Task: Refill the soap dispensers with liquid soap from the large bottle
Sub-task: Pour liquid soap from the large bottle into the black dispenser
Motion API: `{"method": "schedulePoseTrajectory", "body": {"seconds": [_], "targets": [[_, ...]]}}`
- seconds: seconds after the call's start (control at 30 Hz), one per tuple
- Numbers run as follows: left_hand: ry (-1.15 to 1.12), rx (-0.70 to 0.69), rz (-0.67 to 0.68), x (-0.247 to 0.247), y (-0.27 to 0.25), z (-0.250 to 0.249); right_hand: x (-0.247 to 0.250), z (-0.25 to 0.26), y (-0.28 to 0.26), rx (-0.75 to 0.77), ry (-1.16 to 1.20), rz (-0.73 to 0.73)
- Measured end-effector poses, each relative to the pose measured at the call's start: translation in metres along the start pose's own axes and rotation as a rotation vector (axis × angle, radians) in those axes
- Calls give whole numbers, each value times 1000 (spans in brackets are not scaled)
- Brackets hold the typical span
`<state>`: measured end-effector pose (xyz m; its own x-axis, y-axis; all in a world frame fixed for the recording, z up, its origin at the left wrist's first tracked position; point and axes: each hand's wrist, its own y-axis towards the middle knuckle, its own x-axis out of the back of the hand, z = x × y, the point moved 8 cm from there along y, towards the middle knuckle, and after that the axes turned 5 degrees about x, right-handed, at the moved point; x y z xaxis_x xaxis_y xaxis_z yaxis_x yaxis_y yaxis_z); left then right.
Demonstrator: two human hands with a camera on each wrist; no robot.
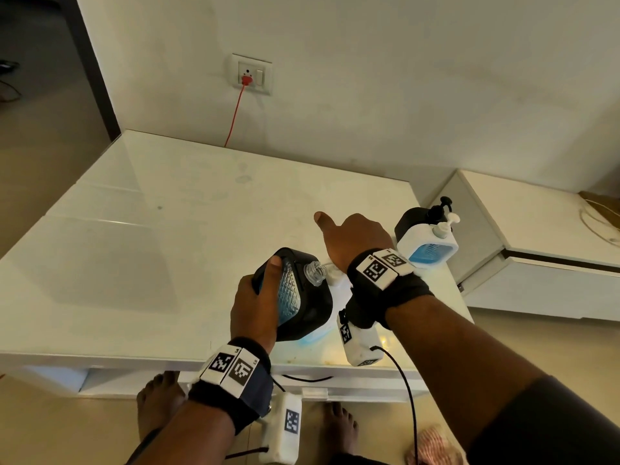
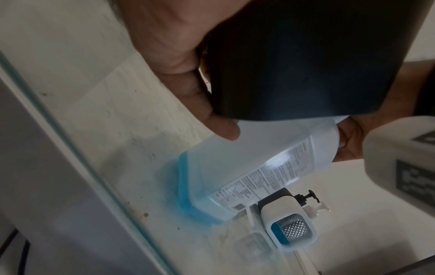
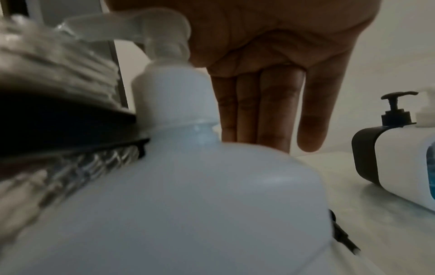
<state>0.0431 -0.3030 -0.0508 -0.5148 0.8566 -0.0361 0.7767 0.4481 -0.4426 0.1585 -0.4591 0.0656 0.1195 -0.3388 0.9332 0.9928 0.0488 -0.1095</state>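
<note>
Left hand (image 1: 255, 307) grips a black soap dispenser (image 1: 295, 293), pump removed, neck open, tilted above the table (image 1: 167, 229). Just beside it stands the large bottle (image 3: 188, 204), nearly empty, blue soap at its base. Right hand (image 1: 355, 239) hangs over the bottle's pump, fingers (image 3: 270, 111) straight, holding nothing; contact cannot be told. Two more dispensers (image 1: 426, 239) stand near the table's right edge.

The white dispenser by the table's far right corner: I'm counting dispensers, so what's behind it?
Behind the white dispenser stands a black dispenser, its black pump head sticking up above. The white one covers most of its body, so its soap level cannot be seen.
</note>
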Motion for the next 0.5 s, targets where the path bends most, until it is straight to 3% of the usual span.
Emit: {"method": "schedulePoseTrajectory", "body": {"seconds": [0.17,0.4,0.5], "targets": [[-9,5,5,0,0,2,-1,2,-3,3,2,-43],[-2,-11,20,-3,1,0,-3,5,2,22,18,129],[-9,3,12,-2,0,-1,0,4,3,26,22,69]]}}
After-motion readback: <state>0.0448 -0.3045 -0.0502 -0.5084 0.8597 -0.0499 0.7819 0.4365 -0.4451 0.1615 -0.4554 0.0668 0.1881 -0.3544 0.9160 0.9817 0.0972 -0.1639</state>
